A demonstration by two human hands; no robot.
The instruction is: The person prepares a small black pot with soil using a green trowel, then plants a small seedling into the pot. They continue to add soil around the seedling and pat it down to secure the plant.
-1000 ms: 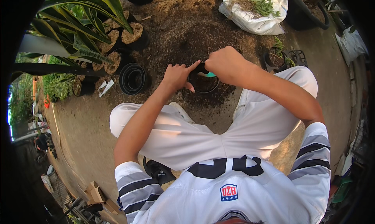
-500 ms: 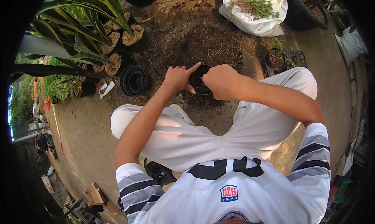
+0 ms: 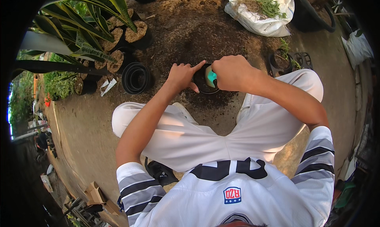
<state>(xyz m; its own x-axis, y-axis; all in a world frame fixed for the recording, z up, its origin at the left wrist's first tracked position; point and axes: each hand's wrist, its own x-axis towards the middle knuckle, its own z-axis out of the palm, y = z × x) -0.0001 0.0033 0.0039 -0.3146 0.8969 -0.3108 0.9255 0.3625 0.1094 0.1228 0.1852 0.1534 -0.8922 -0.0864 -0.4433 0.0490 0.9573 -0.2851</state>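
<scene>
Down on the ground, between the person's spread knees, sits one small black plastic pot (image 3: 202,81), round and thin-walled, at the near edge of a wide spread of dark, crumbly soil (image 3: 186,29). Two hands work at it. The left hand (image 3: 183,74) lies flat along the pot's left rim, fingers released and stretched out, the index finger pointing across the top edge. The right hand (image 3: 231,72) is clenched around one teal-handled tool (image 3: 211,76) that dips into the pot's mouth; its working end is hidden inside. Both forearms come up from the lower edge, elbows bent outward over white trousers.

To the left, well apart from the hands, lies one stack of empty black pots (image 3: 136,77) on its side, its nested rims showing as rings. Beyond it stand several small pots filled with coarse brown husk (image 3: 136,31) under long, stiff, green striped leaves (image 3: 71,25). One white woven sack (image 3: 261,17), lumpy and open, rests at the far right of the soil with dry roots and green sprigs on top.
</scene>
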